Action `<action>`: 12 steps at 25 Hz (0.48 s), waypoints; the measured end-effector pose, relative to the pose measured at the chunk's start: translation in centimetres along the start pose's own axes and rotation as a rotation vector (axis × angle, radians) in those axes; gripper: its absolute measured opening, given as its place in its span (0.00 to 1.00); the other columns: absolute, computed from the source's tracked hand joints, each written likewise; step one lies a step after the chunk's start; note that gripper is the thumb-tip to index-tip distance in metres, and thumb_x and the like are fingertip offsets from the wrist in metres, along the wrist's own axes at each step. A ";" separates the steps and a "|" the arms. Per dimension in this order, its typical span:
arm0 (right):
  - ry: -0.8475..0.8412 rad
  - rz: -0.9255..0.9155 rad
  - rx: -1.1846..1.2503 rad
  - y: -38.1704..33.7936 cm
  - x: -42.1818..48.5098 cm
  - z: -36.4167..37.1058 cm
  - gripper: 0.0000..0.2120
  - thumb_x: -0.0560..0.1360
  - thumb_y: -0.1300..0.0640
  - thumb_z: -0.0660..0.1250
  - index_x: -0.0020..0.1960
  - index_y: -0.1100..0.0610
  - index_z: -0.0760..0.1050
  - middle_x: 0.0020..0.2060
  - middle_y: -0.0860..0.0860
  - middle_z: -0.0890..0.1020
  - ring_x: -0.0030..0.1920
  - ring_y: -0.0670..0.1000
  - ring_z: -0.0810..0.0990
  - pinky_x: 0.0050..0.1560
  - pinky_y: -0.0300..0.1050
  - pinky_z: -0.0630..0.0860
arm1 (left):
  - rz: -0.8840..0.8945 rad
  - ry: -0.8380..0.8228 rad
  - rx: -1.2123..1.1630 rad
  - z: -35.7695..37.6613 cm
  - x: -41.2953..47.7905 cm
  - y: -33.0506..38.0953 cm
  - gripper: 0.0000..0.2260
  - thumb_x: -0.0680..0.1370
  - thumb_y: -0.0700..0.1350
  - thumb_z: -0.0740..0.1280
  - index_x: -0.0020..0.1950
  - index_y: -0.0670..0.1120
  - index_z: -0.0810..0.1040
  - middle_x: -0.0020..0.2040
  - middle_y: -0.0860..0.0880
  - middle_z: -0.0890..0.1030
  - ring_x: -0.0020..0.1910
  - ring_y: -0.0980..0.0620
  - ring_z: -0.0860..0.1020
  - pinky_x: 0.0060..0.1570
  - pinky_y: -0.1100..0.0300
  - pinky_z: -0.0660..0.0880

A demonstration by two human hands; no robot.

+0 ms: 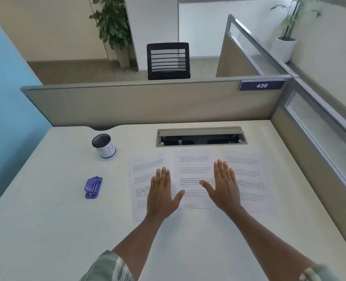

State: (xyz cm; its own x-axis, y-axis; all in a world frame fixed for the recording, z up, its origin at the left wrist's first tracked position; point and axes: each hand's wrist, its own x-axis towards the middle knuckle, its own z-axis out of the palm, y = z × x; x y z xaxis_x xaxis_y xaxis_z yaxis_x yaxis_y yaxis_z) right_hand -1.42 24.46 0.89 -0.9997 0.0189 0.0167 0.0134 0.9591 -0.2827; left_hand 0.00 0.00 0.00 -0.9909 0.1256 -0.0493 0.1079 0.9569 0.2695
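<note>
Three printed sheets lie side by side on the white desk: a left sheet, a middle sheet and a right sheet. My left hand lies flat, fingers straight, over the left sheet with its thumb reaching the middle sheet. My right hand lies flat with fingers straight across the seam between the middle and right sheets. Neither hand holds anything.
A purple hole punch sits left of the sheets. A mesh pen cup stands at the back left. A cable tray opening lies behind the sheets. Partition walls bound the desk at the back and right.
</note>
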 end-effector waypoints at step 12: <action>-0.311 0.036 0.019 3.2 -3.2 4.3 0.39 0.87 0.36 0.58 0.89 0.55 0.51 0.90 0.52 0.49 0.89 0.54 0.45 0.88 0.53 0.47 | -0.032 -0.324 -0.008 2.9 -1.1 -2.5 0.44 0.84 0.71 0.53 0.89 0.44 0.44 0.90 0.46 0.40 0.89 0.46 0.40 0.87 0.43 0.43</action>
State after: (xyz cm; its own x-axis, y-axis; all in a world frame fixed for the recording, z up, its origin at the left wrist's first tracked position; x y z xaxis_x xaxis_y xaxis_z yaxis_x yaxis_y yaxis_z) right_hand 1.78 26.31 -4.16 -0.9572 -0.0371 -0.2870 0.0516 0.9540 -0.2954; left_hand 1.10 -1.80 -3.39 -0.9161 0.1735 -0.3614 0.0749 0.9597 0.2707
